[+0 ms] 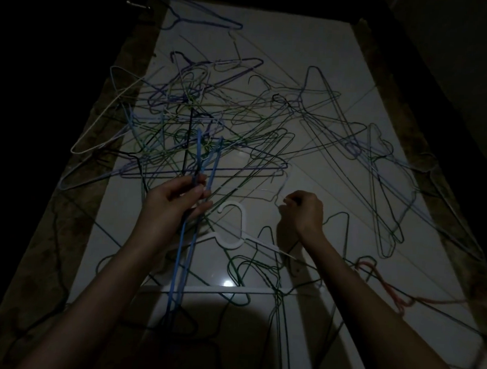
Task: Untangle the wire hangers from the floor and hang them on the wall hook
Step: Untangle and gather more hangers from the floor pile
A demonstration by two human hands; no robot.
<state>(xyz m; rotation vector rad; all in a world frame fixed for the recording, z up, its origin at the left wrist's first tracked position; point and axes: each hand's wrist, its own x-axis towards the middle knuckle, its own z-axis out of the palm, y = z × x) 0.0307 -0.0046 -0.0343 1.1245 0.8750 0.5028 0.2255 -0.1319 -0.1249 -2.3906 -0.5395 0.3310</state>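
Across the tiled floor (273, 43), centre to far edge: tangled wire hangers (212, 119). Left hand (175, 200) grips blue hangers (181, 252); right hand (303, 210) pinches a thin wire. Risk: pulling drags snagged neighbours.

tangled hangers (200, 124) indistinct in darkness

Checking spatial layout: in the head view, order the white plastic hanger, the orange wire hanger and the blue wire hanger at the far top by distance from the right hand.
From the right hand:
1. White plastic hanger, just left.
2. Orange wire hanger, lower right.
3. Blue wire hanger at the far top, upper left.
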